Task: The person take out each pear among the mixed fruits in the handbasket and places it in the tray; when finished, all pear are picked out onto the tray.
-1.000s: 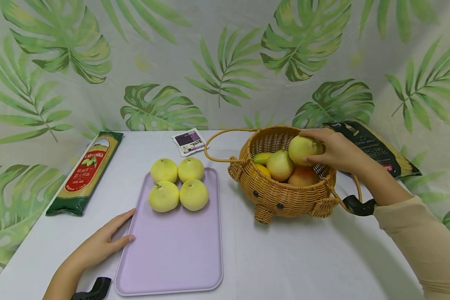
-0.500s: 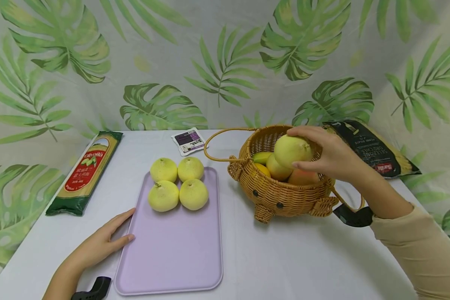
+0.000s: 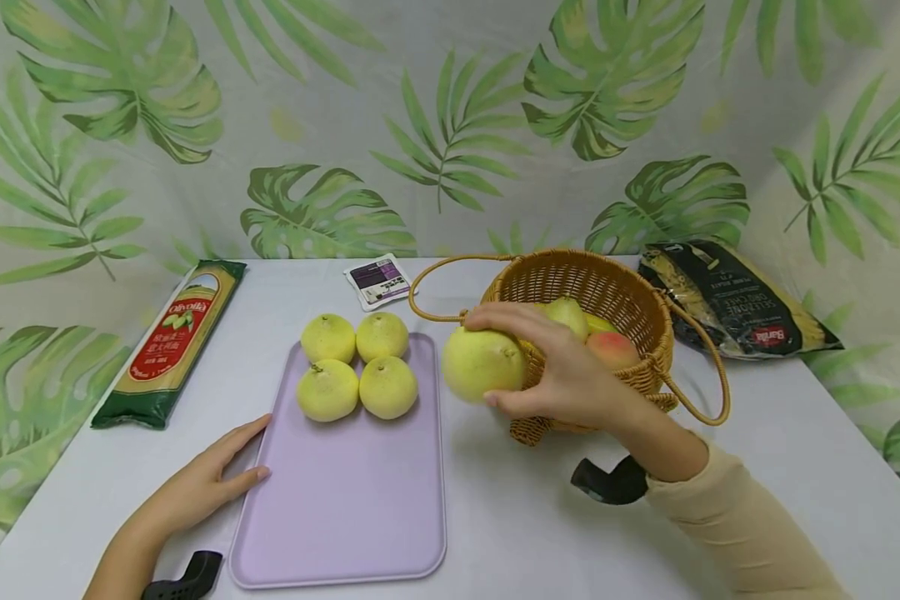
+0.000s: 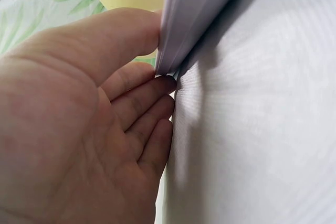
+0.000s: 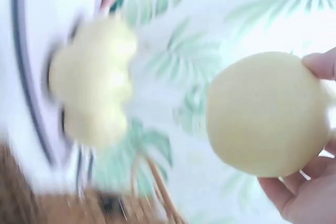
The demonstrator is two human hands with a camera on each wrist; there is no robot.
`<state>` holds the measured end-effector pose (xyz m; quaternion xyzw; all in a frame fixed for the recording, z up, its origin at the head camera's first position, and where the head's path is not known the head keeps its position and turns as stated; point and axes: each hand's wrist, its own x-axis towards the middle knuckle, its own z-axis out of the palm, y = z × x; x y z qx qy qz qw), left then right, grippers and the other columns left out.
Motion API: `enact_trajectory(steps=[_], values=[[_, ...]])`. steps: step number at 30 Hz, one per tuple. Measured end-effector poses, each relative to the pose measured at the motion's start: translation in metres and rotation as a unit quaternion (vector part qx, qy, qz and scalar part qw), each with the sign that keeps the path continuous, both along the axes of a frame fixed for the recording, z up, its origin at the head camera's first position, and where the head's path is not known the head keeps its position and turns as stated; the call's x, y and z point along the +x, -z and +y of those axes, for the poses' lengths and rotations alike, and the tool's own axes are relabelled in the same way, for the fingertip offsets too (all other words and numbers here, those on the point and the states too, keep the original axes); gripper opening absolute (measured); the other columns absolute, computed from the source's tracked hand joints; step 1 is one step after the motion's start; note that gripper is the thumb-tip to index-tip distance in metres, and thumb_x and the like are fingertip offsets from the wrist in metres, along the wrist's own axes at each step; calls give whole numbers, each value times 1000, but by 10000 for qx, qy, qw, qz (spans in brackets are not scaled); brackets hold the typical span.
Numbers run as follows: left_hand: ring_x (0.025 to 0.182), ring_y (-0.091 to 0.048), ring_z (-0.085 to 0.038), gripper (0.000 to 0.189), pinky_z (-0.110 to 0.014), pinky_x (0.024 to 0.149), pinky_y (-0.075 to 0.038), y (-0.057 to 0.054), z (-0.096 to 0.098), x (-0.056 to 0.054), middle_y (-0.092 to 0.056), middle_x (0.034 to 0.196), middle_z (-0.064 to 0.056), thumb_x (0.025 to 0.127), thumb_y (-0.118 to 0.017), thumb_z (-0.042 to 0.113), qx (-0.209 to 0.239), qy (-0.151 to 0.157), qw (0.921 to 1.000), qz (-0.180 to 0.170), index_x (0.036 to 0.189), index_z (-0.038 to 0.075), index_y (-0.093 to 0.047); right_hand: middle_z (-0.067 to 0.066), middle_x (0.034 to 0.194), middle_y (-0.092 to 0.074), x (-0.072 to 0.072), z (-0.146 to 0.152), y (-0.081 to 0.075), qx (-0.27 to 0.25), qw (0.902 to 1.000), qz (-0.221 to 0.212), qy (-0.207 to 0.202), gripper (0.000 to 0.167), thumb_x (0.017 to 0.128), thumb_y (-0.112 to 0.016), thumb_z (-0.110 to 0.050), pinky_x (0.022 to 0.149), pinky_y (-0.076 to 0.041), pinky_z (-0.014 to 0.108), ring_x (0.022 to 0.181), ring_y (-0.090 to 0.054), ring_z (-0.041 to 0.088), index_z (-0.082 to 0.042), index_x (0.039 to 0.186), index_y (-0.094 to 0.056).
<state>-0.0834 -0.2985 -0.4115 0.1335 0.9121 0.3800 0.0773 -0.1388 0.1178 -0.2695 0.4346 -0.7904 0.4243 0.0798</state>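
Note:
My right hand (image 3: 562, 367) grips a round yellow pear (image 3: 483, 365) in the air, between the wicker basket (image 3: 585, 275) and the tray. In the right wrist view the fingers and thumb hold the same pear (image 5: 268, 114) from the side. My left hand (image 3: 195, 483) rests at the left edge of the lilac tray (image 3: 345, 517), its fingers extended. Up close in the left wrist view, the thumb and fingertips of the left hand (image 4: 105, 108) touch the tray's rim (image 4: 184, 19). Several yellow pears (image 3: 328, 390) sit grouped at the tray's far end.
The basket, fitted with looped handles, holds a peach (image 3: 612, 348), another pear (image 3: 566, 315) and yellow fruit partly hidden. A spaghetti packet (image 3: 172, 342) lies at the left, a black pasta bag (image 3: 742, 300) at the back right. Behind the tray is a small white-and-purple packet (image 3: 378, 282).
My right hand has lifted the pear out of the basket and carried it left and toward me, uncovering the fruit inside. The left hand and tray stay in place.

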Motion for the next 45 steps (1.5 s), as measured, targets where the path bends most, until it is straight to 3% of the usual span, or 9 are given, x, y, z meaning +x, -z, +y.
enact_trajectory(steps=[8,12,13,14,22,25,35,39,45], values=[[127,-24,-38,66,-46,100,-22,-3,0,1,-31,139,-18,86,-61,30,-85,11,9999,108,141,13,-29,-2,124,-49,12,-62,41,263,9968,-612,-438,60,64,-76,-15,96,-32,39,120,-36,14,-11,120,-54],[127,-24,-39,66,-48,100,-22,-3,0,1,-31,139,-19,86,-62,28,-80,27,9998,166,141,12,-29,-5,123,-49,14,-88,61,494,9932,-964,-430,59,65,-76,-16,96,-33,34,120,-35,10,-12,120,-54],[126,-24,-38,66,-42,101,-22,-3,0,2,-31,139,-18,85,-62,29,-120,-2,9998,162,141,13,-29,-4,124,-49,15,-94,65,550,9920,-1053,-419,59,65,-75,-17,97,-32,33,120,-34,9,-11,120,-54],[126,-24,-40,66,-50,98,-23,-3,0,2,-31,139,-19,85,-62,28,-91,10,9998,166,141,12,-30,-4,124,-48,15,-99,70,596,9910,-1131,-398,59,66,-75,-17,96,-32,32,119,-35,9,-12,120,-54],[126,-23,-41,66,-57,95,-22,-3,1,2,-31,139,-20,85,-62,27,-29,39,9999,122,141,11,-29,-6,121,-48,19,-126,101,1035,9856,-1315,-225,57,67,-73,-23,97,-30,30,115,-36,8,-13,120,-53],[125,-25,-41,66,-41,102,-23,-2,1,2,-32,139,-18,85,-61,29,-88,4,9999,133,141,12,-30,-5,121,-48,19,-130,107,1050,9853,-1330,-205,56,69,-73,-23,96,-31,29,115,-36,8,-14,120,-53],[126,-23,-40,66,-41,102,-21,-2,0,2,-31,139,-18,86,-61,31,-54,-6,10000,79,141,13,-29,-8,116,-49,18,-129,112,503,9803,-1811,-606,54,75,-74,-27,93,-33,21,108,-42,2,-13,120,-47],[126,-23,-43,66,-57,96,-21,-3,1,2,-31,139,-20,86,-61,28,10,51,9999,111,141,11,-29,-4,127,-42,17,-122,113,742,9759,-1863,-858,60,75,-73,-19,99,-28,26,119,-35,6,-16,127,-43],[125,-24,-41,66,-42,101,-22,-1,0,1,-31,139,-19,86,-61,31,-98,11,9998,152,141,13,-29,1,132,-36,17,-121,114,851,9761,-1760,-943,66,76,-71,-14,101,-26,28,123,-30,10,-16,134,-39]])
